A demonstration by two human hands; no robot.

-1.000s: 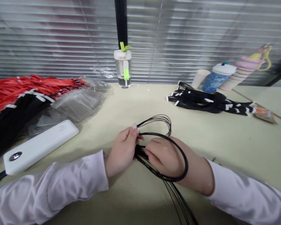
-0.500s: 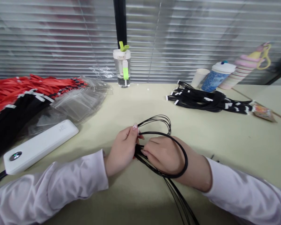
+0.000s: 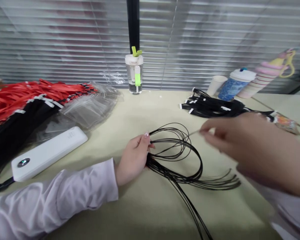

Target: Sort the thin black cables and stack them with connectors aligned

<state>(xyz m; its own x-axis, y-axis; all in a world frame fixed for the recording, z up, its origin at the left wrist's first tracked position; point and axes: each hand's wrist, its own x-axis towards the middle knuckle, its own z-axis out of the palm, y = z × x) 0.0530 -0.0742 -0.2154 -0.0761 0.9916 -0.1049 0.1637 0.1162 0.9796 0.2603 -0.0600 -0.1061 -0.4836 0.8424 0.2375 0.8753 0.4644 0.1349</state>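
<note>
My left hand (image 3: 133, 160) rests on the table and pinches the gathered end of a bundle of thin black cords (image 3: 187, 178). The cords spread from it in loops, with loose ends fanning right and trailing toward the near table edge. My right hand (image 3: 240, 140) is raised to the right of the loops, blurred by motion. Its fingertips pinch a thin pale strand (image 3: 193, 132) that points toward the loops. The strand's far end is lost among the cords.
On the cream table lie a white power bank (image 3: 48, 154), red and black lanyards (image 3: 20, 100), clear plastic sleeves (image 3: 92, 110), and a black lanyard bundle (image 3: 215, 108). Behind stand a water bottle (image 3: 134, 74), cups (image 3: 233, 85) and a pink bottle (image 3: 267, 73).
My right hand has left the cords and risen up and to the right. The cord loops have opened out, with loose ends now fanned to the right. My left hand stays nearly still.
</note>
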